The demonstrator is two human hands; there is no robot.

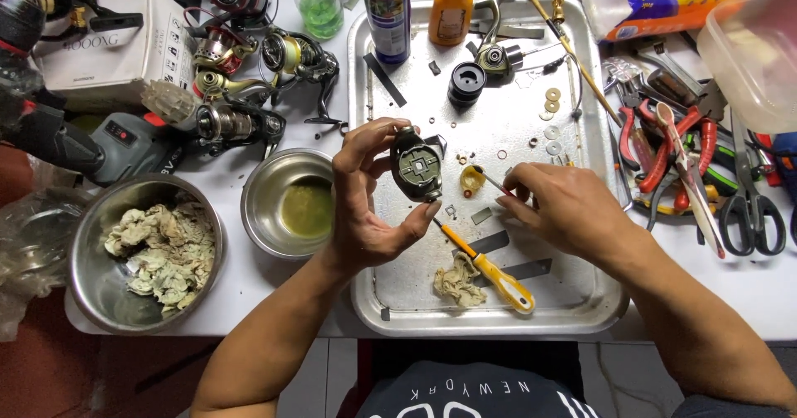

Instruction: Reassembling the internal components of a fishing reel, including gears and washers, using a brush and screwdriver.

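The left hand (371,198) is clamped on a reel body (418,164), thumb at its lower edge and fingertips curled over its top, holding it above the near-left part of a metal tray (573,293). The body stands with its long axis running away from the person, tilted slightly left at the top, and its open flat side faces up toward the camera. It is dark grey-green, rounded, with a pale circular plate and a small square hole at its middle.

The right hand (564,206) has thumb and fingers pinched together on a thin tool (491,180), whose tip points left toward a small amber part (472,179) lying on the tray just right of the reel body. The tool's far end is hidden in the fingers.

Below the hands a yellow screwdriver (490,270) lies diagonally, tip toward the reel body, beside a crumpled rag (459,283). Washers (551,101), a black spool (466,83) and small screws are scattered over the far part of the tray, with a spray can (386,11) and an orange bottle (452,7) at its far edge.

The tray sits on a white table (241,285). To the left stand a bowl of greenish liquid (290,204), a bowl of dirty rags (145,252), several spinning reels (249,78) and a drill (124,148). To the right lie pliers (664,148) and scissors (751,210). The floor below is reddish.
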